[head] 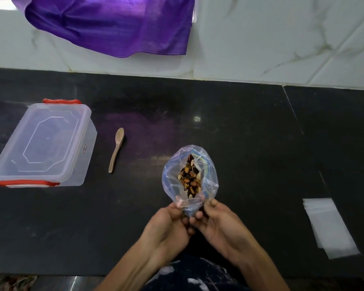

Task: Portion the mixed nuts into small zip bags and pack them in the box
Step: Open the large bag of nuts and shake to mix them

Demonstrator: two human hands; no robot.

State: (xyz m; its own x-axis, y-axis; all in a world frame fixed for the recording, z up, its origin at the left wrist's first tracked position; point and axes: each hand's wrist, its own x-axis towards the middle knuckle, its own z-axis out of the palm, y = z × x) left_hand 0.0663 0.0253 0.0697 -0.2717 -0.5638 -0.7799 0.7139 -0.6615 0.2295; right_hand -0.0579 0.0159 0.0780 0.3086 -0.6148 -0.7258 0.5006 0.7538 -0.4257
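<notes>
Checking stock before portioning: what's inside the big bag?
Mixed nuts show through the open mouth of the bag, pinched at its near edge by the left hand and right hand. How deep they go is hidden.

Clear box [44, 143] w/ red clips, purple cloth [114, 26], black counter [240, 127] (white-marbled tiles [282, 38] behind).

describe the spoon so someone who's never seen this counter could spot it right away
On the black counter, find the clear plastic box with red clips at the left. Just to its right lies the spoon, apart from the box, bowl end toward the wall. It is the only wooden thing there, small and pale brown.
</notes>
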